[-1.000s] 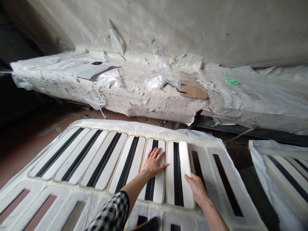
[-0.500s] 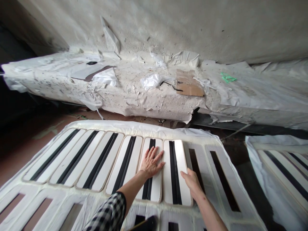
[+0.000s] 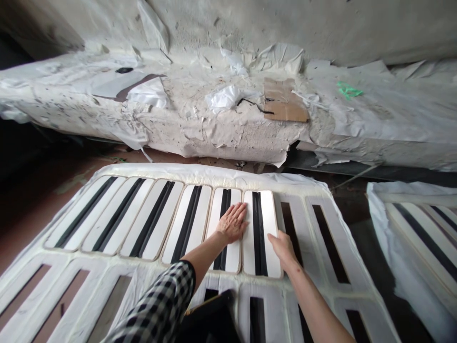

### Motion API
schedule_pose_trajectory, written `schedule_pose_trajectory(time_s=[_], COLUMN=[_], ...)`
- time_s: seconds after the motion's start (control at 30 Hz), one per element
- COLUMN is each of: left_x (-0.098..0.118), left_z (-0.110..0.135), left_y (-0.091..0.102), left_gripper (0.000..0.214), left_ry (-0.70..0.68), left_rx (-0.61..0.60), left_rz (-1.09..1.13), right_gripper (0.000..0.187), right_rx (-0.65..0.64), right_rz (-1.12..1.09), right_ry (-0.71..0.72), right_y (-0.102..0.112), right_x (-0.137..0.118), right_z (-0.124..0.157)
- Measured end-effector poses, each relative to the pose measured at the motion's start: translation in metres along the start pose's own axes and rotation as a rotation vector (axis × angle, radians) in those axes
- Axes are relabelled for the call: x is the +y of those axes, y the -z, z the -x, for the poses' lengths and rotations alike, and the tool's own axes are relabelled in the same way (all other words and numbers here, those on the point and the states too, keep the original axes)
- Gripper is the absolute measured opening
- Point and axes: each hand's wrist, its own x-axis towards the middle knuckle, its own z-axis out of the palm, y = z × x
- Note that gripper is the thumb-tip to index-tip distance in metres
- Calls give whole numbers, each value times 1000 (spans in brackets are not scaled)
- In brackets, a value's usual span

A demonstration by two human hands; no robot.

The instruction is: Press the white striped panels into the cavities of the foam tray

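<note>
While both of my hands rest on the row of panels, I see the one under my right grip [image 3: 283, 247] best: a long white panel [image 3: 268, 224] with rounded corners, a thin pale wooden edge and a black stripe running down its middle. Its far end catches the light and shines. It lies flat in a cut-out of the white rack [image 3: 228, 178], last in a row of like pieces. My right grip lies on its near right edge, fingers together and curled over the rim, thumb on the white face; it pinches nothing that I can make out, only presses on the edge. The panel stretches away from this grip and to its left.

My left grip [image 3: 233, 223] lies flat with the fingers spread a little, palm down on the neighbouring panel [image 3: 224, 228], just left of the first, with the fingertips close to the seam between the two. A checked sleeve [image 3: 160, 309] covers that arm near me. More striped panels [image 3: 143, 219] run on to the left of this grip, side by side. To the right of my right grip the rack's slots [image 3: 324, 233] stand bare and dark. Beyond both grips, past a strip of reddish floor [image 3: 43, 190], a surface [image 3: 200, 128] lies wrapped in torn, paint-crusted sheeting, with a cardboard scrap [image 3: 283, 100] on it. Another rack [image 3: 424, 228] lies far to the right.
</note>
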Motion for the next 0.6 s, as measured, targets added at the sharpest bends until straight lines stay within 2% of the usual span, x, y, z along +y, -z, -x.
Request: schedule_pose_trajectory(time_s=[0.23,0.47,0.6], left_x=[8,21,22], left_z=[-1,2,6], left_y=[-4,-10,-12], left_gripper=[61,70,68], left_ry=[10,21,11], left_rx=[-23,-15,-6], left_rz=[-1,4,19], right_gripper=[31,24,20], right_rx=[1,25,50], right_rz=[34,140,197], right_ry=[-4,-11,-20], right_y=[0,-1,-2], right_x=[2,-2,-3], right_z=[1,-1,-4])
